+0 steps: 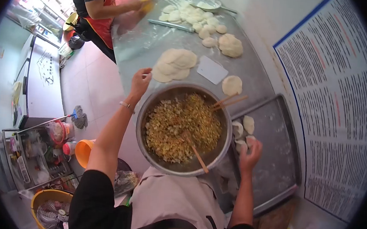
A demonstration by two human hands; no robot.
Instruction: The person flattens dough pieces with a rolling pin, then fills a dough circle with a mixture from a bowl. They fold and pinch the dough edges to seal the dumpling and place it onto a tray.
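A large metal bowl (139, 143) of chopped filling (169, 130) stands in front of me, with a wooden utensil (198, 156) in the filling and chopsticks (231, 101) across its right rim. My left hand (141, 79) is at the left edge of a pile of flat dough rounds (176, 63); its fingers are bent, and whether they grip anything is too small to tell. My right hand (250, 153) is over the metal tray (275, 142), its fingertips on a pale dumpling (240, 145). More folded dumplings (248, 124) lie beside it.
Beyond the bowl are a white card (212, 69), single dough round (232, 85), dough pieces (190, 13) and rolling pin (171, 25). A person in a red apron (106, 28) works at the table's far left. An orange bucket (84, 152) and mop (80, 118) stand left.
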